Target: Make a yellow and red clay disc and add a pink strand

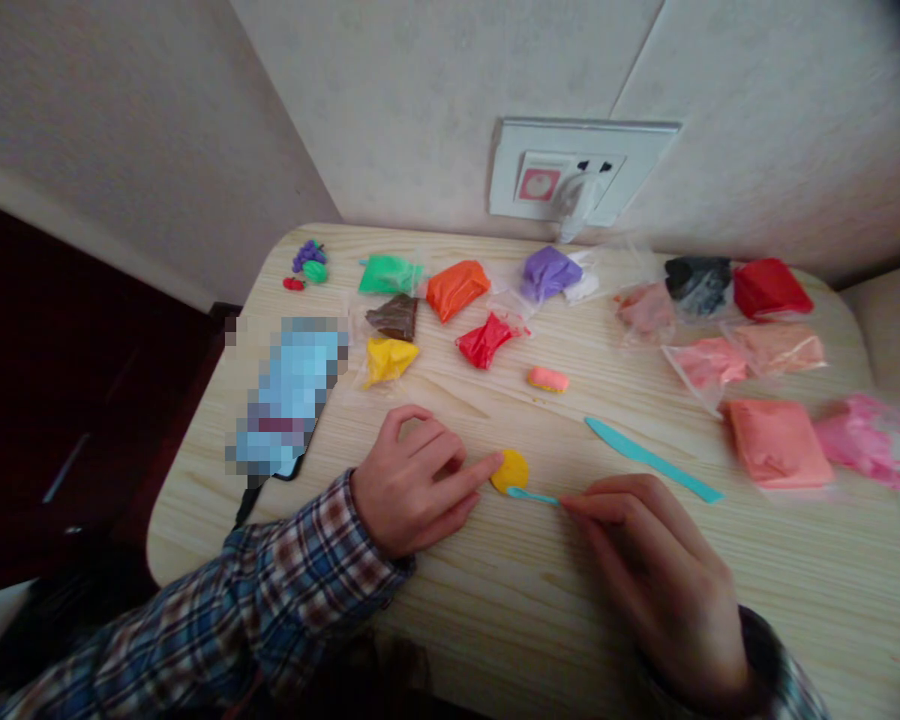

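A flat yellow clay disc [511,473] lies on the wooden table in front of me. The index finger of my left hand [420,485] is stretched out and touches the disc's left edge; the other fingers are loosely bent and hold nothing. Between thumb and fingers, my right hand [656,570] pinches a thin turquoise modelling tool [532,495], its rounded tip at the disc's lower edge. A turquoise clay knife [652,460] rests beyond my right hand. Farther back sits a small pink roll of clay with a yellow underside [547,379].
Bagged clay stands along the back, including yellow [390,360], orange [457,289], red [487,341] and purple [550,273]. More bags, such as a salmon one [780,442], lie at right. A blurred phone [292,390] and small clay fruits [311,262] are at left.
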Demonstrator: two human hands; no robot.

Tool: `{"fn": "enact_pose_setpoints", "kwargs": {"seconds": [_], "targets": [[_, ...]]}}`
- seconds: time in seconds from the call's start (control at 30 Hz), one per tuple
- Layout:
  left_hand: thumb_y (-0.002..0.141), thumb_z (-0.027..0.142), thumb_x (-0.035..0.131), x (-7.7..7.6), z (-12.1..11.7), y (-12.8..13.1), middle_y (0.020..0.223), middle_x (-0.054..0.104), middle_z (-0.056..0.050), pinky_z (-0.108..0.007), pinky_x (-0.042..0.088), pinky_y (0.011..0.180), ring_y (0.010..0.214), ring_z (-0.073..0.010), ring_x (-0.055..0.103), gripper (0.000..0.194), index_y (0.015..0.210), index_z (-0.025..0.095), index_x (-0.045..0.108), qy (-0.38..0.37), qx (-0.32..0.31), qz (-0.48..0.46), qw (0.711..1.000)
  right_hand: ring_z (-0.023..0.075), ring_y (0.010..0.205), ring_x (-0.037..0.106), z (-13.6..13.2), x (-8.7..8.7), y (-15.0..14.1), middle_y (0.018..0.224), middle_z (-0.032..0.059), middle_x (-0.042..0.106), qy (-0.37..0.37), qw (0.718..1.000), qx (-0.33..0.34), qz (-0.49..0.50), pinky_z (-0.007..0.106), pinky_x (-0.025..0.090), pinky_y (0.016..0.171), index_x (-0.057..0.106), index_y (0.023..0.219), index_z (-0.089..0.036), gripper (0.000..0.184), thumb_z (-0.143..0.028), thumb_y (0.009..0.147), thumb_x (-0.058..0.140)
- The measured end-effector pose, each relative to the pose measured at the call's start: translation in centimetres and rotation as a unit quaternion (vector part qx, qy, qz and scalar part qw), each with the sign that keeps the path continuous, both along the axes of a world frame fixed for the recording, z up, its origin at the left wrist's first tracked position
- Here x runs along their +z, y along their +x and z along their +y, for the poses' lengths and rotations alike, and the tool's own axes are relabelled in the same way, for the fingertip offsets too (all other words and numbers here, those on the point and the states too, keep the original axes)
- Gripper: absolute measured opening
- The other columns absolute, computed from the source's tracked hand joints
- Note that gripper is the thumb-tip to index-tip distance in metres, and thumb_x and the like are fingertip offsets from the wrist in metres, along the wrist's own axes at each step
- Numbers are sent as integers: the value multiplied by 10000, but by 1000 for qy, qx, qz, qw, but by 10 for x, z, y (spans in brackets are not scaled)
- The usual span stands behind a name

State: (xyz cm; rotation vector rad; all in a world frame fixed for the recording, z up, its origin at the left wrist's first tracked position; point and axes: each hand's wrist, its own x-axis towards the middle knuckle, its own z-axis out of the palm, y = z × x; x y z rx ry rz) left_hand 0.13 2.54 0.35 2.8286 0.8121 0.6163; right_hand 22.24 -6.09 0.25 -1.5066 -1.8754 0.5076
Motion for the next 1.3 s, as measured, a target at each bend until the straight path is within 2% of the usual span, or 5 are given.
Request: {"fn": "enact_pose_setpoints", "kwargs": {"seconds": [0.87,1.1,1.3], "targets": [[861,206,491,-2,0,0,733,586,-21,-420,384,855,739,-165,491,287,1110,184,632,-10,-2,-16,1000,152,785,560,3,-1,-4,836,27,582,-11,1000,20,-14,270,488,675,578,889,-196,129,-98,884,495],[874,210,472,0,1,1,747,602,-30,-404,382,841,755,-171,506,289,1114,159,623,-9,31,-9,999,145,798,555,5,-2,-5,843,19,573,-9,1000,9,-14,261,476,702,569,908,-201,125,-103,888,492],[865,190,485,1,1,1,752,606,-32,-408,392,836,754,-174,508,287,1115,157,622,-9,28,-10,1000,136,810,545,6,0,-6,864,18,552,-15,1000,8,4,246,470,704,556,932,-204,148,-81,887,486]]}}
